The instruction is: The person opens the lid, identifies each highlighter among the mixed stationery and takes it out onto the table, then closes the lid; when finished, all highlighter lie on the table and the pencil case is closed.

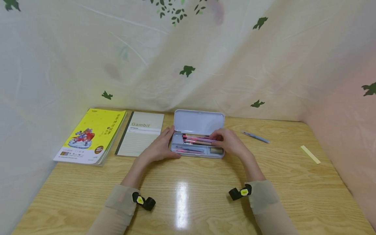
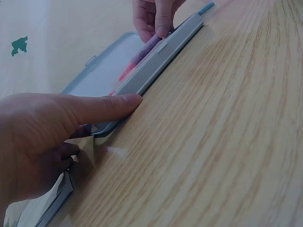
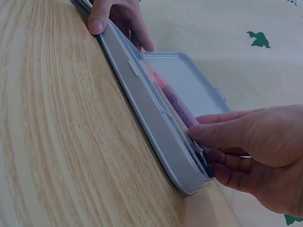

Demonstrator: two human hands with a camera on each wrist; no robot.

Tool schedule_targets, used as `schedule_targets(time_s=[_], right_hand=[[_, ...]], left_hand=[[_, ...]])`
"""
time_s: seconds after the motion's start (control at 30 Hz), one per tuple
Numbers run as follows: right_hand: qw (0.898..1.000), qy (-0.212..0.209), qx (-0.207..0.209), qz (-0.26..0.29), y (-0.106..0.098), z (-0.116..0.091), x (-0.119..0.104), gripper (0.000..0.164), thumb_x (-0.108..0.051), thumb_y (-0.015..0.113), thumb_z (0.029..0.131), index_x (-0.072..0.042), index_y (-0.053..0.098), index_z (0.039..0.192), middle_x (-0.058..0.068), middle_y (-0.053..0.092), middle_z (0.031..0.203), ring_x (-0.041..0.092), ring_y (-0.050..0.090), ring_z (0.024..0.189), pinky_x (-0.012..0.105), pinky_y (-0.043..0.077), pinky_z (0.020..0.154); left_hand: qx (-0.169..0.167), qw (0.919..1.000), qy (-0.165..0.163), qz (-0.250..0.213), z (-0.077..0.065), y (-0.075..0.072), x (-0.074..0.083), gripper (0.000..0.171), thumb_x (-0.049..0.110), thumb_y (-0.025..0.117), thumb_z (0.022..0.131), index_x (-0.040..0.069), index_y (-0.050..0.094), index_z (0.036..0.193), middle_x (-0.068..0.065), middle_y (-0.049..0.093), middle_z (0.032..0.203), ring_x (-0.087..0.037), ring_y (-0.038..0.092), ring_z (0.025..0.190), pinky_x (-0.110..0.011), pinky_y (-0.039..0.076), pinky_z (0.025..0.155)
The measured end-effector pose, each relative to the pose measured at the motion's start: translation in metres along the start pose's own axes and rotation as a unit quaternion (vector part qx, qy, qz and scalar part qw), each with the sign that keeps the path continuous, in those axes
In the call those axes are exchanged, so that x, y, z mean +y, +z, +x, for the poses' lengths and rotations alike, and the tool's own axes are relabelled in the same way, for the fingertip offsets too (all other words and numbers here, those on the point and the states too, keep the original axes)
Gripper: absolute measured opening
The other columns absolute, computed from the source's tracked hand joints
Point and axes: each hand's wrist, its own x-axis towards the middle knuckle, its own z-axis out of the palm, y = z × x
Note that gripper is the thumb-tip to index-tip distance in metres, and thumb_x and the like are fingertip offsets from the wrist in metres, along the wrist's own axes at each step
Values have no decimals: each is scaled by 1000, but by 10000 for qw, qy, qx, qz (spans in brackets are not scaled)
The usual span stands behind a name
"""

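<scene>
A light blue-grey metal pencil case (image 1: 198, 154) lies on the table with its lid raised at the back. Several pens in pink and purple lie inside, beside a small brownish block (image 1: 216, 150) in the front right compartment. My left hand (image 1: 158, 147) holds the case's left end, thumb along the front edge and fingers at the back left. Over the right end, my right hand (image 1: 232, 142) pinches a purple pen with a pink end (image 3: 177, 103) between thumb and fingers. That pen lies low in the case; its far tip is partly hidden.
Left of the case lie a Gambit notebook (image 1: 141, 135) and a yellow book (image 1: 94, 130). A blue pen (image 1: 255, 137) and a pale yellow strip (image 1: 310, 154) lie to the right. A patterned cloth (image 1: 205, 81) hangs behind the wooden table (image 1: 205, 202).
</scene>
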Motion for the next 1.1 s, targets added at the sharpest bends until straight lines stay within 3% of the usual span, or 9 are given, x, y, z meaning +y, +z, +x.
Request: schedule_targets(time_s=[0.4,0.67,0.9,1.1], right_hand=[[9998,31,69,204,-4,-3,5,16,-12,69,98,-10,78,111,7,74,104,21,63,93,34,54,84],[9985,77,316,443,-15,-11,13,17,-14,69,99,-10,77,113,9,75,111,22,66,98,36,57,89],[9984,98,456,327,-27,-23,23,18,-15,71,98,-10,77,114,10,75,112,24,69,101,40,58,92],[9977,39,627,238,-39,-37,40,19,-13,72,96,-9,77,114,11,75,108,22,69,96,22,57,84]], left_hand=[[11,10000,-3,-19,-1,0,-2,127,41,90,76,7,6,166,-21,13,172,-40,14,161,-55,23,129],[38,10000,43,-26,-1,0,0,127,41,90,76,8,7,166,-21,15,172,-40,15,161,-54,23,129],[26,10000,5,-29,-1,-1,0,128,41,90,77,8,5,166,-21,13,172,-40,14,161,-55,23,129],[15,10000,38,-27,-1,-1,0,128,41,90,77,7,5,166,-21,14,172,-40,16,160,-54,23,129]])
